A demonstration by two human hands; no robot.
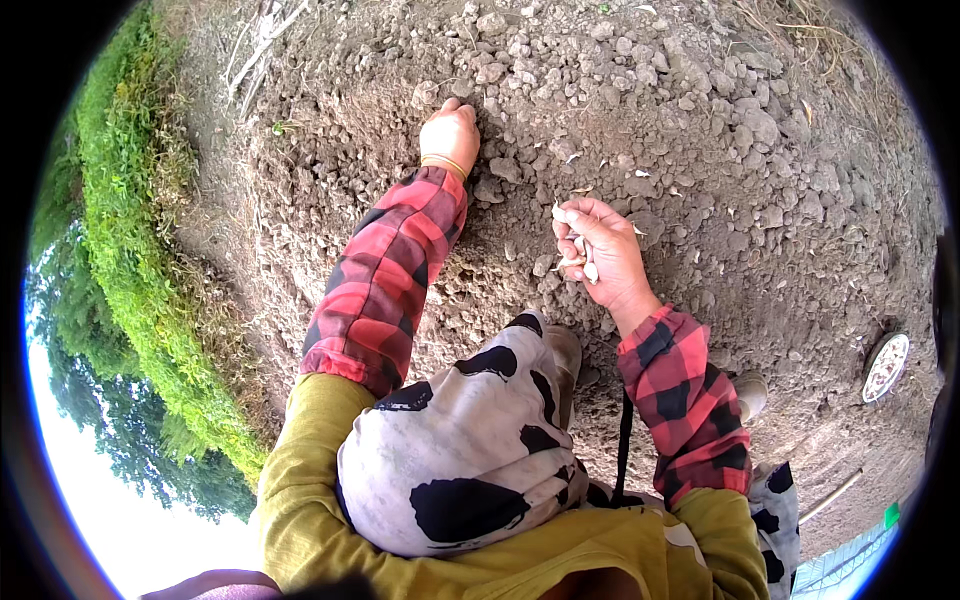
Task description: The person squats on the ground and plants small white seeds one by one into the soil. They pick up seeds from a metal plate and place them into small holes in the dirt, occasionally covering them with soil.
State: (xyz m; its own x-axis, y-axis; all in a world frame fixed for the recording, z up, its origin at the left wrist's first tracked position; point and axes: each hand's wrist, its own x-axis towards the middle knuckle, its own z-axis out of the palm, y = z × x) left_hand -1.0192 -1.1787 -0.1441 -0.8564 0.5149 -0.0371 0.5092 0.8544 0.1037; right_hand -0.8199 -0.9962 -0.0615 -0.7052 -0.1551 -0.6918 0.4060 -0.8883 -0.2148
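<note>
My left hand (451,137), with a yellow band at the wrist, reaches down to the cloddy brown soil (360,135). Its fingers are bent against the dirt, and their tips are hidden, so whether they hold anything does not show. Nearer to me on the right, my right hand (592,244) is raised over the ground with several pale garlic cloves (591,271) in its curled fingers. One clove (558,213) is pinched between thumb and forefinger. A few more whitish cloves or skins (642,173) lie on the soil beyond this hand.
A bowl (886,367) of pale pieces rests on the ground at the far right, with a thin stick (831,496) below it. Dry stalks (259,56) lie at the upper left. Green plants (127,247) border the soil on the left. My shoe (564,356) is beside my knee.
</note>
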